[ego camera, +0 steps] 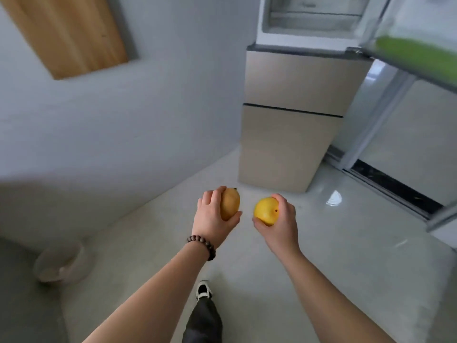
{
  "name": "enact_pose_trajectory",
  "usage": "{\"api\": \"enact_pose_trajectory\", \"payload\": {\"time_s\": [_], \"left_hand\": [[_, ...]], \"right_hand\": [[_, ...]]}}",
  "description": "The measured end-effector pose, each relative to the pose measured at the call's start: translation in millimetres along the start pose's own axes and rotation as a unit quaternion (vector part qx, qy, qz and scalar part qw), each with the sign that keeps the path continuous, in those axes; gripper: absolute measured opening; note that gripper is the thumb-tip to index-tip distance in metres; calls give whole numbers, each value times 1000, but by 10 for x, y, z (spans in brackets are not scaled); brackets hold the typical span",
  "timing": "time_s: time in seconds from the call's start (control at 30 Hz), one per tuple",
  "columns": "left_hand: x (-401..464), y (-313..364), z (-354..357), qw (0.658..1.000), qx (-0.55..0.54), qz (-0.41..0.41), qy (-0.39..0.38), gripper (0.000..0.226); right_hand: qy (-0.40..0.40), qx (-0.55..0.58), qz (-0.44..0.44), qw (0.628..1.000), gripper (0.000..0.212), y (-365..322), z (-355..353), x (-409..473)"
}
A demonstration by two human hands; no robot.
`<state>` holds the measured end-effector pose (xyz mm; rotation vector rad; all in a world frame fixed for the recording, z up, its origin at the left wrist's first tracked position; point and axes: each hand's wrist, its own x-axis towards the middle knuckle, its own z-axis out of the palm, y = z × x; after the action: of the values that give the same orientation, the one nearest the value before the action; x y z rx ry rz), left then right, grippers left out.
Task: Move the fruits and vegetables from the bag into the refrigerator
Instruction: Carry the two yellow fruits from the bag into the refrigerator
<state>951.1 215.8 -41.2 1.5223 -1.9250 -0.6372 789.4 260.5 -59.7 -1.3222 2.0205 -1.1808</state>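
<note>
1. Gripping an orange-yellow mango (231,203), the left hand (212,216) is seen with fingers curled around it.
2. A round yellow fruit (265,211) is clasped by the right hand (282,219), fingers wrapped behind it.
3. Both fruits are held above the pale floor (333,243), near each other but apart.
4. The refrigerator (294,115) is seen ahead, its upper compartment open.
5. A beaded bracelet (202,245) is worn on the left wrist.
</note>
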Motion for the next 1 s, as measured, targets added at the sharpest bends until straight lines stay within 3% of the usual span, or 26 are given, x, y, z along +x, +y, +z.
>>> {"api": "enact_pose_trajectory", "payload": {"time_s": [0.3,0.63,1.0], "left_hand": [[1804,-2,245,994,-33,74,-73,69],[3511,260,267,984,-88,137,-67,67],[4923,947,803,966,-125,222,-53,66]], "right_hand": [[125,-2,48,991,73,-169,76,1558],[203,-20,56,977,73,-479,89,2814],[262,-34,22,964,73,-475,-245,4309]]}}
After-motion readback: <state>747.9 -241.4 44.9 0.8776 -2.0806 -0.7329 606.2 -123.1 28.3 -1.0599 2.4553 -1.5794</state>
